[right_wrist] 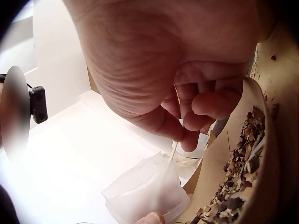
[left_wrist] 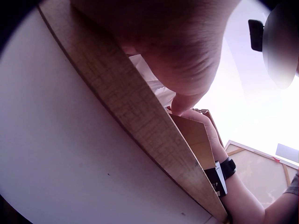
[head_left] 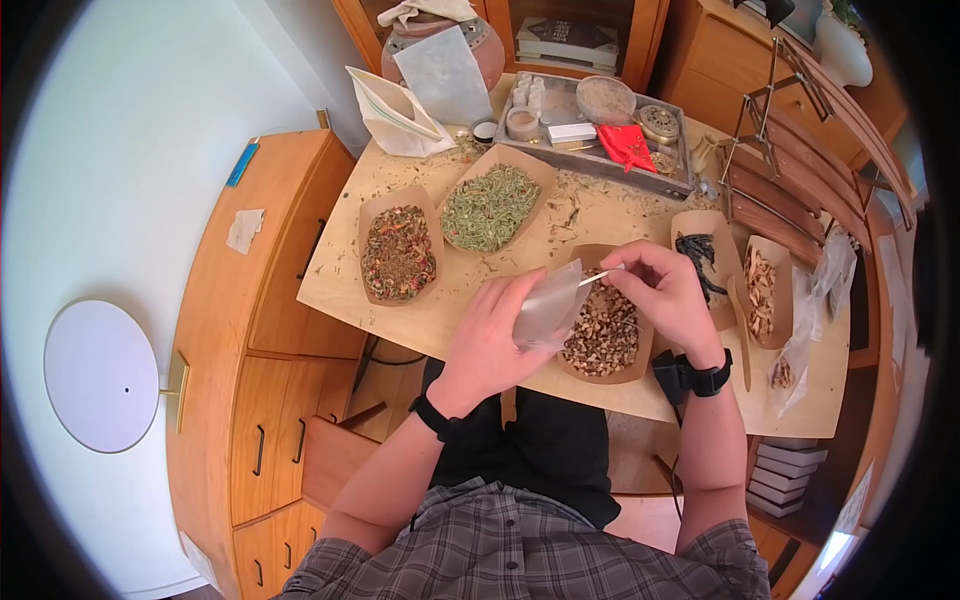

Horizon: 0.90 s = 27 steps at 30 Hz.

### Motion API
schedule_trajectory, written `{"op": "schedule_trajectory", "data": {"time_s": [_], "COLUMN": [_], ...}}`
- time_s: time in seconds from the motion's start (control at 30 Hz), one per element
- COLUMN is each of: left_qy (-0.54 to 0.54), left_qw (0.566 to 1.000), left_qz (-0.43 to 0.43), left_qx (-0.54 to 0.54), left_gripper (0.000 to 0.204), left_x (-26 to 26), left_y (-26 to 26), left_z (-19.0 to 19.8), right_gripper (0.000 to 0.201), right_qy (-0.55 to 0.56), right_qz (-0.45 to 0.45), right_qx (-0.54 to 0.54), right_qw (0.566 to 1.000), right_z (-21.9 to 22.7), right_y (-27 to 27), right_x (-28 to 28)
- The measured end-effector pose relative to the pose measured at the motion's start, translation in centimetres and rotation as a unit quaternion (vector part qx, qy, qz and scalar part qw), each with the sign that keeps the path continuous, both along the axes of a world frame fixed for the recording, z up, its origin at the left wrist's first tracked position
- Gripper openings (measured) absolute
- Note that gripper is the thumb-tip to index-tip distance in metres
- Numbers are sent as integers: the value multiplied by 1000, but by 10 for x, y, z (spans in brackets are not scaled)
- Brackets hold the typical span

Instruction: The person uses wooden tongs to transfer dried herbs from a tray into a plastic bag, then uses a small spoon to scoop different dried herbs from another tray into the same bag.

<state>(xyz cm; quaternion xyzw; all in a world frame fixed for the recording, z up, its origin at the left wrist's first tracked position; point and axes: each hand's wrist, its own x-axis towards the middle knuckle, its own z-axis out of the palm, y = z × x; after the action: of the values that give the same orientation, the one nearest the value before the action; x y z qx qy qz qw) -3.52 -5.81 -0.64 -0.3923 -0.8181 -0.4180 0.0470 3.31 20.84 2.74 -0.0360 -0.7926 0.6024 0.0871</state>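
My left hand (head_left: 488, 335) grips a small translucent white pouch (head_left: 548, 312) by its side. Between thumb and fingertips, my right hand (head_left: 665, 292) pinches a thin pale stick (right_wrist: 174, 150), whose lower part runs down into the mouth of the pouch in the right wrist view. Both hands are over a brown paper tray (head_left: 645, 350) of chopped brown and cream dried pieces (head_left: 603, 340). The left wrist view shows mostly the heel of the left hand and the table edge (left_wrist: 140, 112); the pouch is largely hidden there.
Paper trays of mixed dried herbs (head_left: 400, 255) and green cut stems (head_left: 490, 207) stand left. Right are dark strips (head_left: 700, 265), pale slices (head_left: 762, 295) and a wooden spoon (head_left: 740, 320). Behind are a grey tray (head_left: 650, 180) of small containers and an open paper bag (head_left: 395, 115).
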Motion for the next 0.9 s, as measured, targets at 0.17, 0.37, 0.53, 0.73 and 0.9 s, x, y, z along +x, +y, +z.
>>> {"op": "schedule_trajectory", "data": {"time_s": [0.17,0.37,0.53,0.73,0.9], "left_qy": [-3,-10,-11,-62,-39], "left_qw": [1000,1000,1000,998,999], "left_qz": [-1,0,-2,-7,-4], "left_qx": [-1,-7,-5,9,7], "left_gripper": [80,80,80,80,81], "left_x": [0,0,0,3,2], "left_y": [0,0,0,1,1], "left_z": [1,2,1,0,-3], "right_gripper": [13,13,14,14,16], "right_qy": [-3,-5,-6,-10,-15], "right_qz": [-2,1,-4,-8,-16], "right_qx": [1,2,-1,9,27], "right_qw": [1000,1000,1000,1000,999], "right_z": [1,3,4,5,8], "right_y": [0,-1,-1,-2,-3], "right_x": [0,0,1,1,1]}}
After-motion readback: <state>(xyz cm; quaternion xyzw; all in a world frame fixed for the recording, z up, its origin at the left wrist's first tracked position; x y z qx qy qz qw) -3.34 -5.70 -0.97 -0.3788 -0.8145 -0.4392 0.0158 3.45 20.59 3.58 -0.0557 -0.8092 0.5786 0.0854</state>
